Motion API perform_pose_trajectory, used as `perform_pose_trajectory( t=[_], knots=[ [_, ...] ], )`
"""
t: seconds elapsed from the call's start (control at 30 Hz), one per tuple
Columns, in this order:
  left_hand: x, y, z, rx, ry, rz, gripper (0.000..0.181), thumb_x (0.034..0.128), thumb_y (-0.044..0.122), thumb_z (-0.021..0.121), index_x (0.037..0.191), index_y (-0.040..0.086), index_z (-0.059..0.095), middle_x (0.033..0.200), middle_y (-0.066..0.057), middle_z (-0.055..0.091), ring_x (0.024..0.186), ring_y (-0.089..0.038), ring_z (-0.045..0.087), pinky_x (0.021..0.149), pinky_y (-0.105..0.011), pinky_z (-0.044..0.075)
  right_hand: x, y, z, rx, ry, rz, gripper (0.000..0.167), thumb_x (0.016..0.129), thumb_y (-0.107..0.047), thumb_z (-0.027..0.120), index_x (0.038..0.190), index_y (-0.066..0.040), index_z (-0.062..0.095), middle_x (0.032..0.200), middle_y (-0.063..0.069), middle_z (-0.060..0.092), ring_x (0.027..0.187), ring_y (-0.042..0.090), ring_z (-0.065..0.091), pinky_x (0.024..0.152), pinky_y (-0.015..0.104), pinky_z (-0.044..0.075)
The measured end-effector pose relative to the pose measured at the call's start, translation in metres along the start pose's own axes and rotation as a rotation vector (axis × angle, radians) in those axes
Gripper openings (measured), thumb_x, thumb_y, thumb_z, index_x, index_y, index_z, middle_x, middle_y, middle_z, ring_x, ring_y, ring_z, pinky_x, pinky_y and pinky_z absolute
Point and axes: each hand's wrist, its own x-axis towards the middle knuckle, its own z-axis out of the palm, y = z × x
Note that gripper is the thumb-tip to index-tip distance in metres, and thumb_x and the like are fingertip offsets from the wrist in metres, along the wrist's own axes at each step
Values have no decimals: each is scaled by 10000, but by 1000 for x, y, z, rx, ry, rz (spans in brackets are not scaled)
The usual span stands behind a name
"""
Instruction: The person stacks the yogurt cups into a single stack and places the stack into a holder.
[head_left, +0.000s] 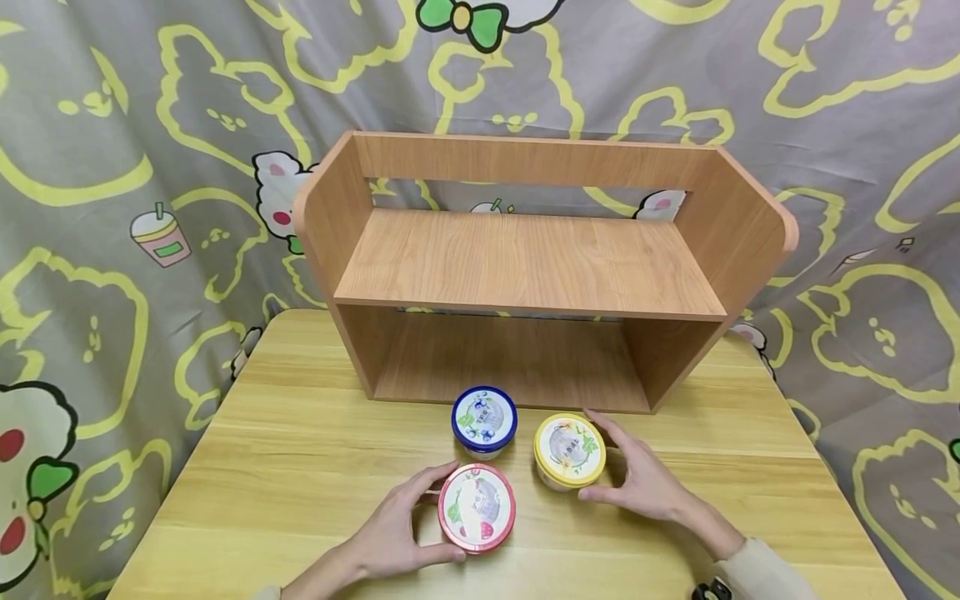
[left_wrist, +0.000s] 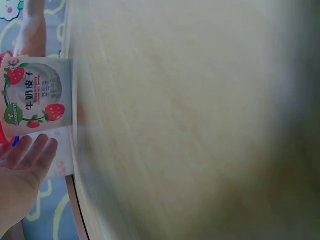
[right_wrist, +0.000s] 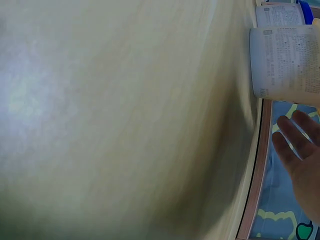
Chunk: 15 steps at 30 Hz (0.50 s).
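Three lidded tubs stand upright on the table. The red-lidded tub (head_left: 477,510) is closest to the body, and strawberries are printed on its side in the left wrist view. My left hand (head_left: 393,527) is spread around its left side, thumb near the front rim; in the left wrist view the fingers (left_wrist: 35,152) look straight beside the tub. To the right, my right hand (head_left: 645,479) is spread beside the yellow-lidded tub (head_left: 570,450), thumb and fingers apart. Its fingers (right_wrist: 295,137) are extended in the right wrist view. Behind the red-lidded tub is a blue-lidded tub (head_left: 484,419), untouched.
A two-level wooden shelf (head_left: 525,258) stands at the back of the wooden table (head_left: 300,433), just behind the tubs. Behind it hangs a grey patterned curtain (head_left: 217,100). Something black (head_left: 711,590) shows at the right sleeve.
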Motion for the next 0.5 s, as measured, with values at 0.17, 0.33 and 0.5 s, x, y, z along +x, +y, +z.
perform_pose_trajectory(
  t=[0.17,0.33,0.5],
  knots=[
    [1,1,0,2,-4,-11,1011,744,351,969,1560,58,449,1404,0,673,1223,-101,659,1066,-365,582,1,-2,2,-16,-2,-6,1157,723,-436,969,1650,-176,327,1553,146,576,1256,364,659,1020,648,545],
    [1,1,2,-12,-5,-10,988,748,345,968,1557,96,458,1395,-32,680,1232,-105,654,1066,-344,582,2,-3,2,-23,0,-8,1119,734,-437,964,1631,-151,361,1524,85,610,1235,274,670,1021,558,570],
    [1,0,3,-16,3,-4,977,743,322,972,1555,139,461,1384,4,681,1222,-100,659,1056,-338,587,4,-3,2,-3,-4,-16,1083,746,-442,958,1613,-131,389,1517,60,618,1240,221,664,1029,479,582]
  ],
)
